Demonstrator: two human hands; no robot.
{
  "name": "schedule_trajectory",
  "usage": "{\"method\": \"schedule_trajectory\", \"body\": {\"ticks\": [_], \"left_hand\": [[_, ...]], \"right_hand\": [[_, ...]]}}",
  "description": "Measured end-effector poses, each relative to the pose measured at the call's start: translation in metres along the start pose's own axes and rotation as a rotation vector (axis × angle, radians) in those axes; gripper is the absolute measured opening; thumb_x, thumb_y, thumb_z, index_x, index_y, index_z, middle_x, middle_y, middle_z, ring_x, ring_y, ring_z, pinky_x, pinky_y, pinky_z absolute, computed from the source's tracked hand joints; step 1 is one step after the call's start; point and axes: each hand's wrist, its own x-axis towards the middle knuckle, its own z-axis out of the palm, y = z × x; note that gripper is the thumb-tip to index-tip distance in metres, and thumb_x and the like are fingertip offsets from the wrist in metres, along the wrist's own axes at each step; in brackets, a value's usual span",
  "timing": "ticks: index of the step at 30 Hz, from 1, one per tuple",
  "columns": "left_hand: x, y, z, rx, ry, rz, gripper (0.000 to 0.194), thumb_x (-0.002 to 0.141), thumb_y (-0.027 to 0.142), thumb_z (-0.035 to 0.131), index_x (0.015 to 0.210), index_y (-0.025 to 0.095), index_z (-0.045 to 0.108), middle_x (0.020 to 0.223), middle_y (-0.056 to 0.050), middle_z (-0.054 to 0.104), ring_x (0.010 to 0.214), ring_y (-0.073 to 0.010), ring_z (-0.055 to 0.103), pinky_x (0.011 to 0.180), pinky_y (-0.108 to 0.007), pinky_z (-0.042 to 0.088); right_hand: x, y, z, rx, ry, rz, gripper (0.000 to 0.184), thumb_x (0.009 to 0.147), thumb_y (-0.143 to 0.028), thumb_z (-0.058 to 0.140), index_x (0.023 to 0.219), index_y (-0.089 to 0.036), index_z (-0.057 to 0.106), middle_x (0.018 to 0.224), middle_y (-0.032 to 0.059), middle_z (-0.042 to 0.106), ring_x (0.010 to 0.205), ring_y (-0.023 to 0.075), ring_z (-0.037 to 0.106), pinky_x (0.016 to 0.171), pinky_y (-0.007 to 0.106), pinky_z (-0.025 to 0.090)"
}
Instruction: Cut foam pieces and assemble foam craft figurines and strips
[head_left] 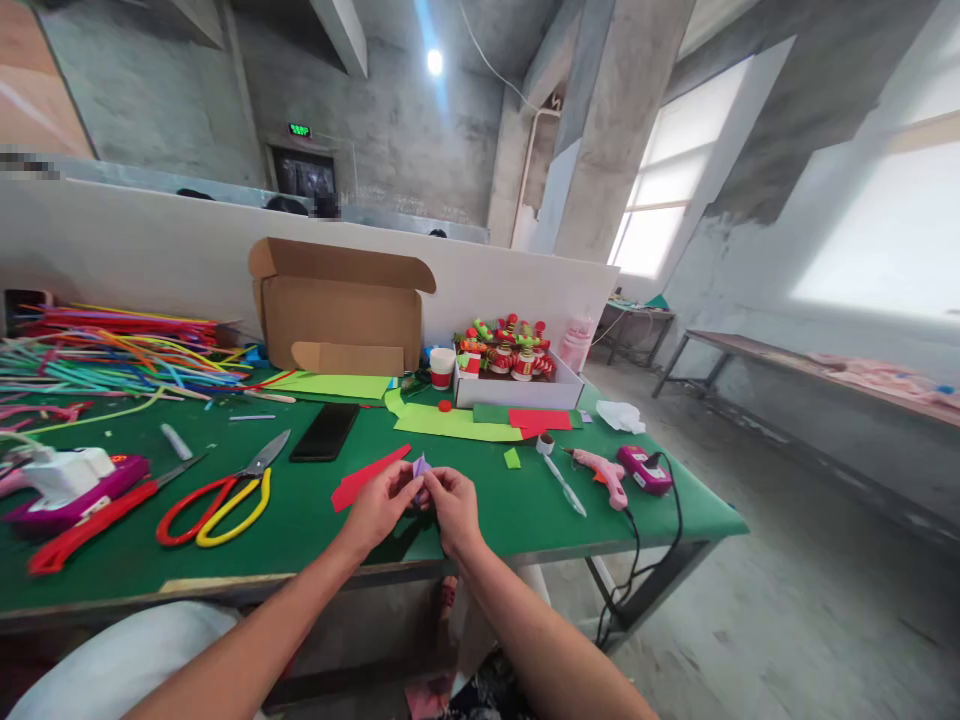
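My left hand (386, 502) and my right hand (452, 502) meet over the front edge of the green table (480, 515). Pinched between the fingertips of both is a small purple piece (420, 466), pointed at the top; its lower part is hidden by my fingers. A red strip (367, 478) lies on the table just behind my left hand. Right of my right hand are a small green scrap (512, 458), a white pen (564, 485) and a small roll of tape (545, 442).
Scissors (225, 500), a red-handled cutter (97, 525) and a black phone (324, 432) lie to the left. A pink glue gun (601, 474) with a cord lies right. Behind stand a white box (517, 391) of red and green figures, a cardboard box (341, 310) and colourful pipe cleaners (120, 350).
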Motion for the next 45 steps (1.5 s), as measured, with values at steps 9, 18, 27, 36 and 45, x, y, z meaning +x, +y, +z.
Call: {"method": "schedule_trajectory", "body": {"ticks": [9, 18, 27, 36, 45], "left_hand": [[0.006, 0.013, -0.029, 0.203, 0.210, 0.084, 0.029, 0.080, 0.049, 0.052, 0.070, 0.022, 0.053, 0.059, 0.006, 0.048, 0.056, -0.0121, 0.042, 0.054, -0.024, 0.033], [-0.001, 0.024, -0.022, 0.265, 0.183, 0.101, 0.030, 0.079, 0.050, 0.050, 0.070, 0.022, 0.049, 0.058, 0.006, 0.043, 0.056, -0.0119, 0.039, 0.054, -0.024, 0.031], [-0.032, 0.030, 0.022, 0.087, -0.225, -0.040, 0.029, 0.067, 0.047, 0.063, 0.071, 0.021, 0.050, 0.064, 0.004, 0.053, 0.063, -0.0130, 0.046, 0.058, -0.023, 0.037], [-0.043, 0.032, 0.028, 0.194, -0.303, -0.009, 0.032, 0.075, 0.049, 0.054, 0.062, 0.020, 0.048, 0.058, 0.004, 0.046, 0.060, -0.0124, 0.039, 0.054, -0.024, 0.029], [-0.028, 0.031, 0.014, 0.006, -0.244, -0.196, 0.052, 0.065, 0.073, 0.057, 0.061, 0.023, 0.043, 0.046, 0.009, 0.034, 0.045, -0.0085, 0.029, 0.045, -0.022, 0.023]], "right_hand": [[0.004, -0.009, -0.021, -0.252, 0.207, -0.284, 0.023, 0.078, -0.042, 0.056, 0.067, -0.022, 0.049, 0.060, -0.0058, 0.043, 0.058, 0.0109, 0.039, 0.055, 0.024, 0.034], [-0.008, -0.020, -0.023, -0.118, 0.047, -0.037, 0.038, 0.071, -0.056, 0.066, 0.083, -0.023, 0.053, 0.055, -0.0077, 0.043, 0.049, 0.0109, 0.040, 0.047, 0.023, 0.037], [-0.052, -0.037, -0.053, -0.517, -0.093, -0.104, 0.021, 0.067, -0.037, 0.061, 0.077, -0.019, 0.059, 0.064, -0.0036, 0.053, 0.059, 0.0121, 0.048, 0.056, 0.023, 0.038], [-0.087, -0.037, -0.079, -0.705, -0.043, -0.188, 0.015, 0.077, -0.033, 0.050, 0.085, -0.021, 0.055, 0.067, -0.0028, 0.055, 0.058, 0.0128, 0.050, 0.055, 0.023, 0.039], [-0.062, -0.060, -0.098, -0.748, -0.031, -0.233, 0.015, 0.080, -0.034, 0.054, 0.073, -0.020, 0.055, 0.059, -0.0045, 0.048, 0.054, 0.0117, 0.043, 0.053, 0.022, 0.032]]}}
